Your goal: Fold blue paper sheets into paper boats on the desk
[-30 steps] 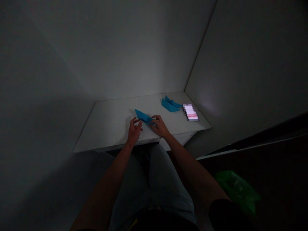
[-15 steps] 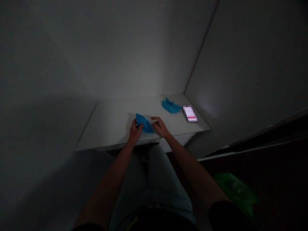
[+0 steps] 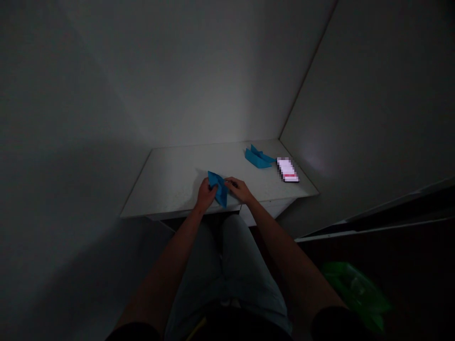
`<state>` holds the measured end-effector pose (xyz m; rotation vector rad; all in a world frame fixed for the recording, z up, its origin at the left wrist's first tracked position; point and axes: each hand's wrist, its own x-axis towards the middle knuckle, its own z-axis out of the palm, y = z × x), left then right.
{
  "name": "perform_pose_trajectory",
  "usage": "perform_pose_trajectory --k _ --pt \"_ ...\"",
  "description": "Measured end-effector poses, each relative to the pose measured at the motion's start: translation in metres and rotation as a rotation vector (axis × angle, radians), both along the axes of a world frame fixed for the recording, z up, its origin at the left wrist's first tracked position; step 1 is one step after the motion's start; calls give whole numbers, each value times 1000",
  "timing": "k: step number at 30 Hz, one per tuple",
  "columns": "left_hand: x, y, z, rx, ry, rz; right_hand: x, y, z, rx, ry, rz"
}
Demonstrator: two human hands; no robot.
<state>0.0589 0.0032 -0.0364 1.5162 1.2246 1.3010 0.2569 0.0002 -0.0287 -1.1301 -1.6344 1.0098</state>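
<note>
A folded blue paper [image 3: 222, 193] is held just over the front edge of the white table, tilted with one point hanging down. My left hand [image 3: 205, 195] grips its left side, thumb pressed on the near face. From the other side, my right hand [image 3: 241, 190] has its fingertips closed on the paper's right edge. Farther back on the right lies a blue paper boat [image 3: 259, 158], apart from both hands. The underside of the held paper and the left fingers behind it are partly hidden.
The white table [image 3: 167, 180] stands against the back wall and right wall. A phone with a lit, blurred screen [image 3: 287, 169] lies by the boat. On the dark floor at lower right is a green, see-through plastic bag [image 3: 359, 289]. My legs are close under the table edge.
The folded paper has turned so its lower point aims down toward me. My right fingers have moved in onto its right edge. The whole view has shifted slightly.
</note>
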Motion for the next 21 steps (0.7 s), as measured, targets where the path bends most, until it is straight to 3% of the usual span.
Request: perform_pose_trajectory --k 6,14,21 --pt "3 -4 3 -6 -175 81 2 -5 6 32 -53 26" --pt "1 -7 10 -83 -68 67 -3 -8 8 79 -392 7" --pt "1 -10 18 -101 -67 18 -1 -5 3 29 -281 -40"
